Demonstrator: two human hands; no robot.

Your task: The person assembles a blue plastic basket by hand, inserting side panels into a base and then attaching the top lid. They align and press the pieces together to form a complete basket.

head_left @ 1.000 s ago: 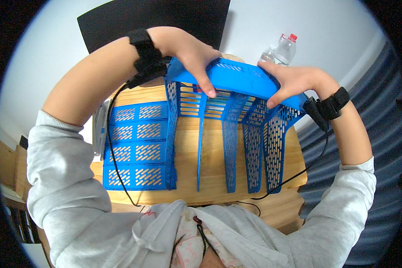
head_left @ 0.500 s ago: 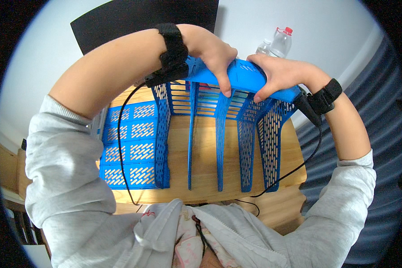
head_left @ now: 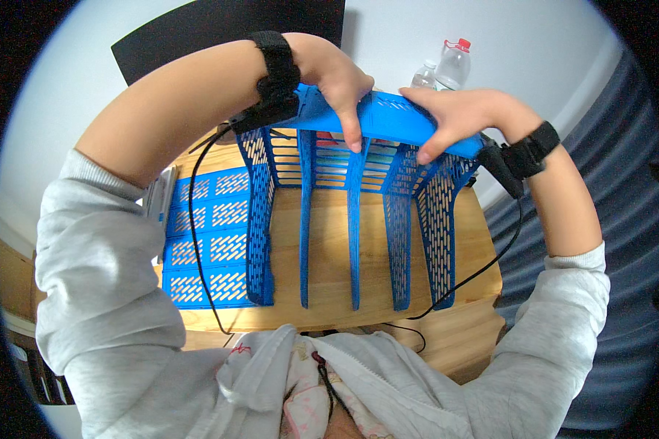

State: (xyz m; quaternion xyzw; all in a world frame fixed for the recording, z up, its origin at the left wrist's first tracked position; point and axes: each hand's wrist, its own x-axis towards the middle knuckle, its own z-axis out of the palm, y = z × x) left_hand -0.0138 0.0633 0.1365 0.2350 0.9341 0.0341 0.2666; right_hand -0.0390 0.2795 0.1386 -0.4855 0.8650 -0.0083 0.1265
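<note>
A blue plastic file rack (head_left: 392, 121) with several upright slotted dividers stands on the wooden table in front of me. My left hand (head_left: 333, 80) grips its top bar left of the middle, thumb pressed down over the near edge. Farther right along the same bar, my right hand (head_left: 465, 121) is clamped in the same way, its thumb on the near side. The other fingers of both hands are mostly hidden behind the bar. On the table to the left, a flat blue slotted panel (head_left: 231, 231) lies beside the rack, partly covered by its leftmost divider.
Behind the rack are a dark monitor (head_left: 227, 44) and clear plastic bottles (head_left: 454, 69), one red-capped. A dark blue curtain (head_left: 578, 293) hangs at the right. Black cables (head_left: 205, 274) run from my wrist straps past the rack. The wooden table (head_left: 329, 241) shows between dividers.
The rack and both hands have shifted slightly left, and the view has moved a little too. Both hands keep their hold on the top bar.
</note>
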